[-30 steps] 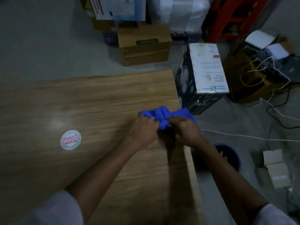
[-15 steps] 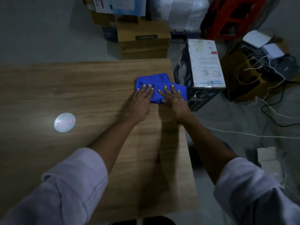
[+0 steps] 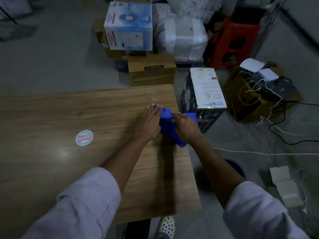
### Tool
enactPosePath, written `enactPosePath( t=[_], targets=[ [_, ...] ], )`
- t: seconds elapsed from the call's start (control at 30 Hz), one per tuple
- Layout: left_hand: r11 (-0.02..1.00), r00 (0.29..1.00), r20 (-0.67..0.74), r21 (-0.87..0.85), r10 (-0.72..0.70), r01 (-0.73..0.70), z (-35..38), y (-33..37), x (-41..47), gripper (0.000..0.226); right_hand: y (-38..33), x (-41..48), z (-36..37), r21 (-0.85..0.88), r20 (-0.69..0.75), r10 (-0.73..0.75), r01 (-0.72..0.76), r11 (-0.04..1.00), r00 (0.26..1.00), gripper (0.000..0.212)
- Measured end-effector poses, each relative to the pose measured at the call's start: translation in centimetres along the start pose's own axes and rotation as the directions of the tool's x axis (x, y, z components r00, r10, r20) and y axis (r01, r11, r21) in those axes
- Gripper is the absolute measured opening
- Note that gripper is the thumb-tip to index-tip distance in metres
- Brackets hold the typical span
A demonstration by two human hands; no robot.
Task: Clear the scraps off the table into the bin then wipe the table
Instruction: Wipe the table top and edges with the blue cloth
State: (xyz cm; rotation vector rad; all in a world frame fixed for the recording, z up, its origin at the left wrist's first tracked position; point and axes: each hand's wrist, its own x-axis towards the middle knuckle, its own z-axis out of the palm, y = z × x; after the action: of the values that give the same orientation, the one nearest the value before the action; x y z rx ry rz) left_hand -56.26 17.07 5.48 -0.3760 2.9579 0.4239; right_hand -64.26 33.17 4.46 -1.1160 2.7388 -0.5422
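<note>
A blue cloth (image 3: pixel 168 125) lies bunched near the right edge of the wooden table (image 3: pixel 86 109). My left hand (image 3: pixel 149 124) presses flat on its left side, fingers stretched forward. My right hand (image 3: pixel 185 125) grips the cloth's right side, and a fold hangs below it toward the table edge. A round pink and white sticker (image 3: pixel 84 137) lies on the table to the left. A blue bin (image 3: pixel 233 167) stands on the floor beside the table, mostly hidden by my right forearm.
Cardboard boxes (image 3: pixel 151 70) and a printed box (image 3: pixel 204 94) stand close to the table's far right corner. A red stool (image 3: pixel 233 42), a wrapped white bundle (image 3: pixel 183 38) and loose cables (image 3: pixel 276 131) crowd the floor on the right. My white shoe (image 3: pixel 166 225) shows below the table.
The cloth was spread flat under both palms at the far right corner. Now it is pulled back toward me and bunched up, with my right hand gripping it.
</note>
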Motion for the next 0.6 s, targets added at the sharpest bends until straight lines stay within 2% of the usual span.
enactPosePath(
  t=[0.1, 0.17, 0.23, 0.3, 0.5, 0.6],
  targets=[
    [0.998, 0.993, 0.100, -0.014, 0.057, -0.056, 5.2, -1.5, -2.4, 0.081, 0.8, -1.9, 4.5, 0.031, 0.228, 0.094, -0.103, 0.994, 0.969, 0.049],
    [0.999, 0.996, 0.085, -0.045, 0.010, -0.006, 7.3, -1.8, -3.6, 0.089, 1.0, -3.0, 5.7, 0.082, 0.192, 0.114, -0.132, 0.988, 0.975, 0.059],
    [0.999, 0.996, 0.089, -0.045, -0.007, 0.011, 7.6, -1.1, -4.6, 0.072, 1.2, -3.5, 6.0, 0.111, 0.191, 0.080, -0.102, 0.989, 0.978, 0.062],
    [0.999, 0.995, 0.096, -0.019, -0.034, 0.036, 7.4, -0.3, -5.2, 0.063, 0.8, -4.3, 5.6, 0.069, 0.222, 0.118, -0.136, 0.988, 0.968, 0.065],
    [0.997, 0.993, 0.095, -0.029, -0.072, 0.075, 7.7, 2.0, -10.6, 0.067, -0.5, -9.8, 5.1, 0.065, 0.311, 0.127, -0.154, 0.986, 0.942, 0.068],
    [0.999, 0.973, 0.231, -0.043, 0.003, 0.007, 5.5, 2.1, -12.3, 0.050, -0.4, -11.8, 3.4, 0.011, 0.359, 0.091, -0.101, 0.995, 0.929, 0.062]
  ],
)
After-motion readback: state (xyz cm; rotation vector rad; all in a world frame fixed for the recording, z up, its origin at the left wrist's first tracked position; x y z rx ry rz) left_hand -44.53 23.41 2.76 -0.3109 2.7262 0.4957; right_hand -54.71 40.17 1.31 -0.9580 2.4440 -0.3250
